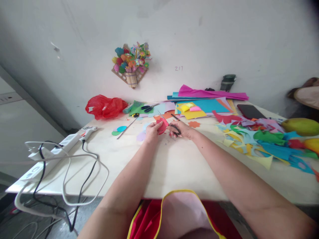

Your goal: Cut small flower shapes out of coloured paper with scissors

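Near the tabletop's (174,169) far edge, the left hand (152,132) pinches red paper (161,128); the right hand (181,129) grips scissors (176,130).

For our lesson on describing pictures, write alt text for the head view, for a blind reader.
Over a pale table, the left hand holds red paper, the right hand scissors. Coloured scraps lie at right, a red bag and power strip at left; colourful flowers hang on the wall.
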Motion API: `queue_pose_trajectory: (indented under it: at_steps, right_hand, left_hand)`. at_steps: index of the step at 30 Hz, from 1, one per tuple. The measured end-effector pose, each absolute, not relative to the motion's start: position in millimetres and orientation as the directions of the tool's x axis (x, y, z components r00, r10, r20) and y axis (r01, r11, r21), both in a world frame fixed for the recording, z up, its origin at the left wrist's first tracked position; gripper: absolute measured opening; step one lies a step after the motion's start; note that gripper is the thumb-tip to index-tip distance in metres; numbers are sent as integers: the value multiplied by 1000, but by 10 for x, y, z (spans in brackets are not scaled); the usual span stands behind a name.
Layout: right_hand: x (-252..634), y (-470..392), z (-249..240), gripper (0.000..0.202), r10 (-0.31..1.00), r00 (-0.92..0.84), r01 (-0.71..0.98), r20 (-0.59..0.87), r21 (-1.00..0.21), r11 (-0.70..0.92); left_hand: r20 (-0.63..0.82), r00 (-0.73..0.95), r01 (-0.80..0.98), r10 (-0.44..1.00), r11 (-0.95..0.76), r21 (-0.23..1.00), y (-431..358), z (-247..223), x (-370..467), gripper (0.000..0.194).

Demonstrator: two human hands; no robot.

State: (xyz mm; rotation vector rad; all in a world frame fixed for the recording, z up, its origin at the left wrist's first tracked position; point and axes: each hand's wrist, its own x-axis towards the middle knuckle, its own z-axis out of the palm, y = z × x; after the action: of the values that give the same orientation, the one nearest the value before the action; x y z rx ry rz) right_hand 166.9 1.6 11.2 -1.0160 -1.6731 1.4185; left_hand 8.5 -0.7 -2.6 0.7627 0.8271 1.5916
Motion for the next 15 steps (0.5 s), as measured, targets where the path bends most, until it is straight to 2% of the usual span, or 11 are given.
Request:
queue_pose_trajectory:
  at_steps: [15]
  right_hand:
    - [1679,9,111,21,883,-467,121,42,-987,111]
  left_hand:
    - [60,-124,-522,990,-117,845,-35,-11,85,46]
